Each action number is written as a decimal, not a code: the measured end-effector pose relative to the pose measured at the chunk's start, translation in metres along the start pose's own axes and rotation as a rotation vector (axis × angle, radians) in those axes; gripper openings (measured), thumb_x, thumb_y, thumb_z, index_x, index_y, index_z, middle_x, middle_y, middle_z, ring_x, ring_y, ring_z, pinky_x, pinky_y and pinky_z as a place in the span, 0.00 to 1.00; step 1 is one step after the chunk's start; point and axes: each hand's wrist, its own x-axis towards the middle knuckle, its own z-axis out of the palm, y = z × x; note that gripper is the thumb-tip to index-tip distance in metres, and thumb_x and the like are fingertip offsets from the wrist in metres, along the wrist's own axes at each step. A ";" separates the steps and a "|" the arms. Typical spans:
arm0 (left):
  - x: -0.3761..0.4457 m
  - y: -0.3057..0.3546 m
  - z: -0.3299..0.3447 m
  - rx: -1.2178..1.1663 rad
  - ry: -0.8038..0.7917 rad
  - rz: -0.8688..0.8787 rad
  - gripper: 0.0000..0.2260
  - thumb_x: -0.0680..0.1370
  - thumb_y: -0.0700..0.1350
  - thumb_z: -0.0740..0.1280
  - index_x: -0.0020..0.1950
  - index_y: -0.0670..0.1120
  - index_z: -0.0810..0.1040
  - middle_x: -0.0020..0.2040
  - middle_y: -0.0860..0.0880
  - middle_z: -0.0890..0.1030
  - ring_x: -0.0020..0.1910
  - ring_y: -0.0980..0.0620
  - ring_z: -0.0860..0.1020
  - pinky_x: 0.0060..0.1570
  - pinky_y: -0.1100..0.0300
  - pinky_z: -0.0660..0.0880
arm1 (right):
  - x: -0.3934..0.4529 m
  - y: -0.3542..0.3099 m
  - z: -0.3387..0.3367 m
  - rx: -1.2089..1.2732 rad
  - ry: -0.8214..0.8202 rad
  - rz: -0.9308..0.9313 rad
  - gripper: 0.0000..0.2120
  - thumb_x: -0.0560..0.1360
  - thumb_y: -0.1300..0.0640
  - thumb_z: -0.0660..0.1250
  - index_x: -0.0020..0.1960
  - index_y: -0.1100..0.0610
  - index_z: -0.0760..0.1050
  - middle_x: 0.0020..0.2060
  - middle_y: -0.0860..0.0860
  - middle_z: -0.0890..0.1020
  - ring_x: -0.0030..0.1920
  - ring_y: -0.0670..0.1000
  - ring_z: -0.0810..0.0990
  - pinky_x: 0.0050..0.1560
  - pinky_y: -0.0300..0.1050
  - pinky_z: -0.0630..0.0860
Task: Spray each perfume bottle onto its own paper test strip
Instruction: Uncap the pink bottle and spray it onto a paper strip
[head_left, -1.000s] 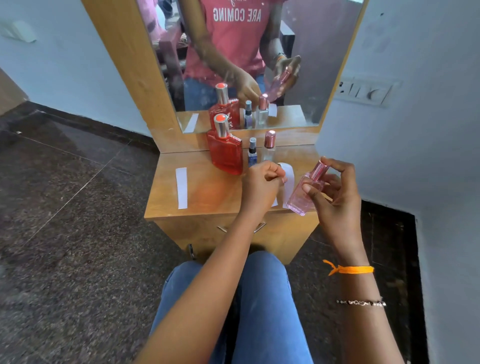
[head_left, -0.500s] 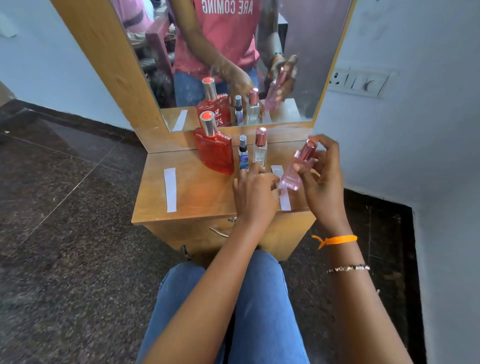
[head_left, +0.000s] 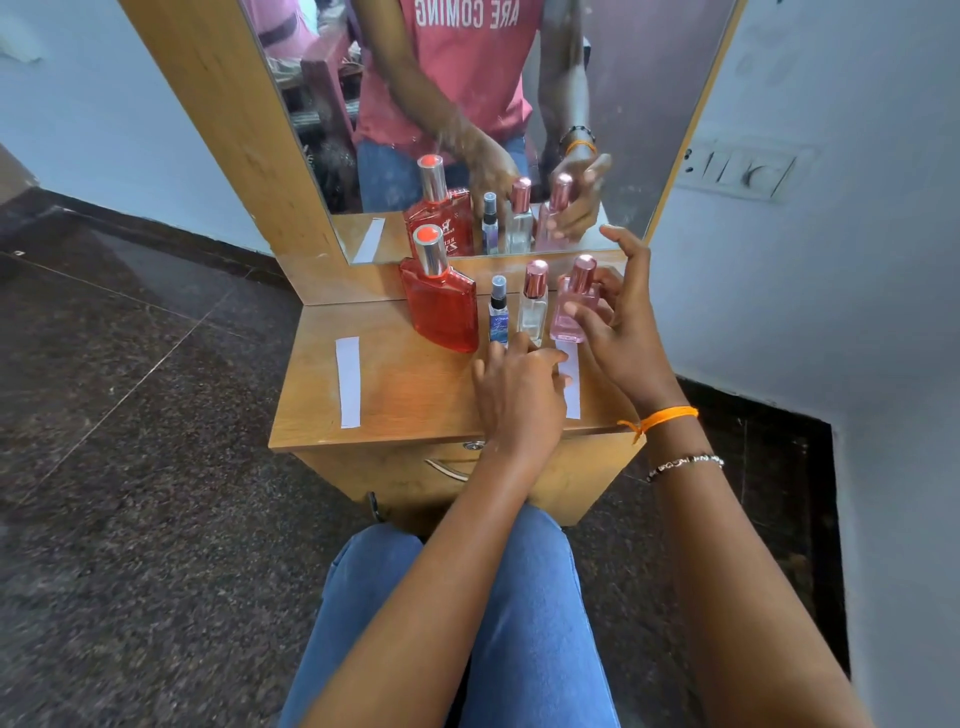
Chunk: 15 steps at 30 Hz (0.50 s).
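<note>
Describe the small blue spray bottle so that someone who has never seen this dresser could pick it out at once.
On the wooden dresser top, a row of four bottles stands along the foot of the mirror. The blue spray bottle is second from the left, between the big red bottle and the clear bottle. It is the shortest and thinnest, the only one with blue.

In the mirror, the pink T-shirt carried reversed white lettering reading "ARE COMING". The red perfume bottle's reflection showed reversed "Z" characters; the small blue spray bottle bore an illegible label.
</note>
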 end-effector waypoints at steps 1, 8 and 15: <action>0.000 0.000 0.000 -0.006 0.001 -0.005 0.11 0.76 0.47 0.67 0.57 0.53 0.80 0.57 0.49 0.77 0.56 0.46 0.71 0.53 0.53 0.64 | 0.001 0.000 0.000 0.000 -0.009 0.006 0.32 0.75 0.72 0.61 0.70 0.48 0.56 0.53 0.43 0.78 0.54 0.49 0.80 0.56 0.38 0.76; -0.002 -0.001 0.000 -0.054 0.008 -0.014 0.11 0.76 0.46 0.68 0.58 0.53 0.80 0.57 0.49 0.77 0.56 0.47 0.71 0.54 0.53 0.65 | 0.002 -0.004 -0.004 0.025 -0.077 0.040 0.31 0.74 0.73 0.60 0.70 0.50 0.56 0.58 0.53 0.76 0.57 0.48 0.80 0.58 0.38 0.76; -0.013 -0.009 -0.009 -0.188 0.046 -0.032 0.13 0.75 0.44 0.67 0.59 0.53 0.80 0.55 0.51 0.79 0.55 0.47 0.72 0.52 0.54 0.65 | -0.032 -0.003 -0.005 -0.008 0.213 0.107 0.28 0.73 0.70 0.63 0.69 0.55 0.58 0.59 0.54 0.73 0.57 0.49 0.76 0.56 0.33 0.73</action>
